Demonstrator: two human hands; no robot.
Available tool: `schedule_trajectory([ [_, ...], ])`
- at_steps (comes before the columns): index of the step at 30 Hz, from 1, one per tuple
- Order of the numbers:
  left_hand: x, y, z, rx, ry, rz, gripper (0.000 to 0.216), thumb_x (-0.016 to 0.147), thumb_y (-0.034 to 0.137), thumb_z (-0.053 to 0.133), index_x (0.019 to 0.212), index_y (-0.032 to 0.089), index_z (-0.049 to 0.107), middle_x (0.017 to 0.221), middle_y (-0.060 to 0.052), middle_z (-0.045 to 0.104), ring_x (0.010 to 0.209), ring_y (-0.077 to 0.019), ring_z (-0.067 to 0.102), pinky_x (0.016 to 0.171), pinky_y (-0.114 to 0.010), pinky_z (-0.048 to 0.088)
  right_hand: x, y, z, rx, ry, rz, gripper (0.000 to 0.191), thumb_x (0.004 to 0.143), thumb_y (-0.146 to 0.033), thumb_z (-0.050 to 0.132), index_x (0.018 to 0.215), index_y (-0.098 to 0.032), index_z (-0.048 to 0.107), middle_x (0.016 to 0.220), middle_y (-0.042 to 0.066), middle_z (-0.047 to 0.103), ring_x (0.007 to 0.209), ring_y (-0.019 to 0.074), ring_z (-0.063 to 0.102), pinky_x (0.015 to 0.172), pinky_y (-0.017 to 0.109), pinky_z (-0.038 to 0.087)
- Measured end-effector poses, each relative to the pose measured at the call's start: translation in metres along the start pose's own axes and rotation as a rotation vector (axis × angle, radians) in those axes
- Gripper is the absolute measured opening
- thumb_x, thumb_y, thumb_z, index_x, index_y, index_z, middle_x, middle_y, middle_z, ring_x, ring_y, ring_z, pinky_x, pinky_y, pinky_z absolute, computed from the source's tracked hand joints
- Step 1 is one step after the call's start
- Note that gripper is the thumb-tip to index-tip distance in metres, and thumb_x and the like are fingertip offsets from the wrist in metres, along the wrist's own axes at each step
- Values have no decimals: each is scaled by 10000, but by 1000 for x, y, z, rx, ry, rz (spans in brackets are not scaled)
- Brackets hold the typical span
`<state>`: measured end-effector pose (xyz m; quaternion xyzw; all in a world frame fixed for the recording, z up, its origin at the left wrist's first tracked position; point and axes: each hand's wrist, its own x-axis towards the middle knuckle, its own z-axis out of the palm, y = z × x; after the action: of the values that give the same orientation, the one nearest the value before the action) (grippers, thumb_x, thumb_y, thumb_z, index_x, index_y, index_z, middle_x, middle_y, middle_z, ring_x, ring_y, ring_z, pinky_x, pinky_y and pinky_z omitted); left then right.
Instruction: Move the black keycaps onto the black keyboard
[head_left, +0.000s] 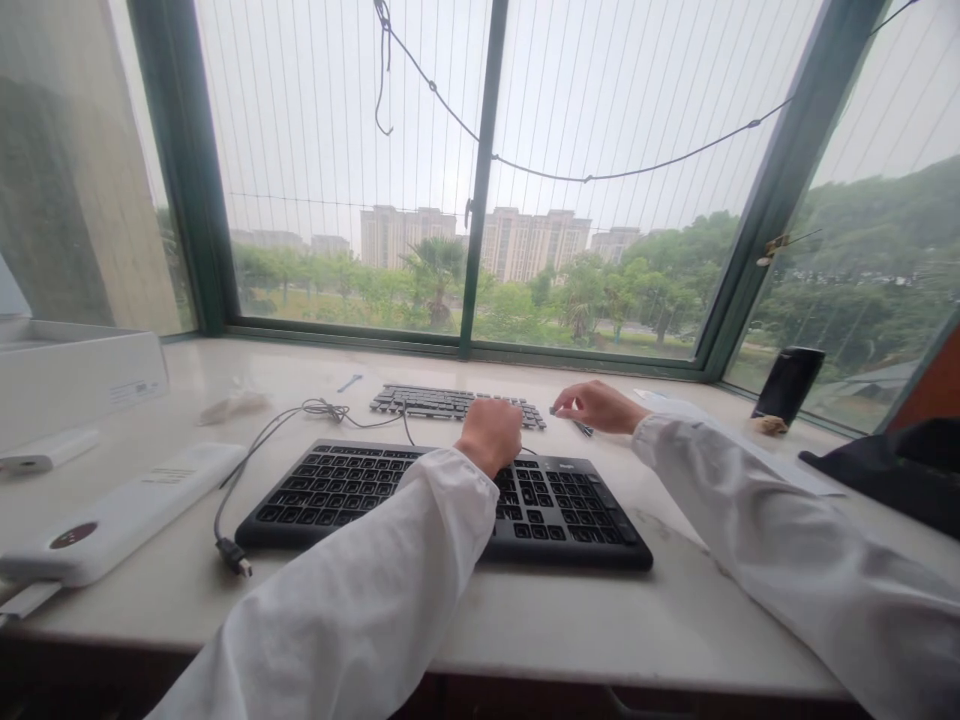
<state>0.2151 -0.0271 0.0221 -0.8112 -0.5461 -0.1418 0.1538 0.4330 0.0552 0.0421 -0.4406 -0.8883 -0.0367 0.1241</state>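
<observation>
A black keyboard (352, 490) lies on the pale window-sill counter (600, 620) in front of me, its cable (247, 470) trailing left to a loose plug. Behind it sits a second, thinner keyboard (435, 402). My left hand (491, 432) is curled into a fist over the gap between the two keyboards, touching the right end of the thin one. My right hand (600, 406) rests on the counter just right of the thin keyboard, fingers pinched on a small dark tool (583, 428). Both arms wear white sleeves.
A white power bank (120, 520) lies at the left, a smaller white bar (49, 450) and a white box (75, 375) behind it. A black cylinder (787, 385) stands at the right near a dark object (892, 475). Paper (712, 425) lies under my right arm.
</observation>
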Motion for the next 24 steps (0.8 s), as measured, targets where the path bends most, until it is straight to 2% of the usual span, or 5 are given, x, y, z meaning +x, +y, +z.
schedule_trajectory([
  [4, -1, 3, -2, -3, 36, 33, 313, 871, 277, 439, 839, 126, 712, 807, -142, 695, 798, -266, 672, 679, -352, 513, -44, -17, -10, 219, 8, -84, 380, 805, -499, 573, 958, -191, 735, 807, 44, 704, 661, 133, 558, 635, 260, 411],
  [7, -2, 6, -2, -2, 68, 65, 328, 867, 280, 423, 773, 136, 702, 764, -119, 690, 725, -245, 664, 630, -334, 499, -61, -22, -11, 309, -61, -150, 390, 809, -501, 575, 968, -183, 736, 784, 45, 696, 663, 126, 553, 633, 253, 421],
  [11, -3, 12, 0, 1, 113, 104, 351, 871, 295, 408, 717, 144, 685, 743, -105, 687, 673, -225, 645, 600, -318, 471, -68, -21, -11, 336, -128, -197, 351, 795, -474, 610, 952, -191, 744, 754, 38, 697, 673, 123, 570, 636, 240, 432],
  [17, -5, 23, -1, -39, 115, 161, 403, 893, 336, 381, 667, 149, 658, 726, -92, 673, 632, -193, 608, 596, -307, 435, -73, -24, -8, 311, -146, -178, 289, 764, -437, 656, 903, -206, 758, 729, 28, 702, 634, 113, 571, 589, 220, 422],
  [24, -7, 25, -1, -33, 113, 156, 415, 890, 352, 378, 647, 151, 647, 708, -82, 660, 609, -175, 589, 580, -289, 403, -74, -36, -11, 181, -120, -156, 173, 744, -338, 680, 837, -226, 773, 655, 0, 689, 575, 91, 562, 562, 200, 395],
])
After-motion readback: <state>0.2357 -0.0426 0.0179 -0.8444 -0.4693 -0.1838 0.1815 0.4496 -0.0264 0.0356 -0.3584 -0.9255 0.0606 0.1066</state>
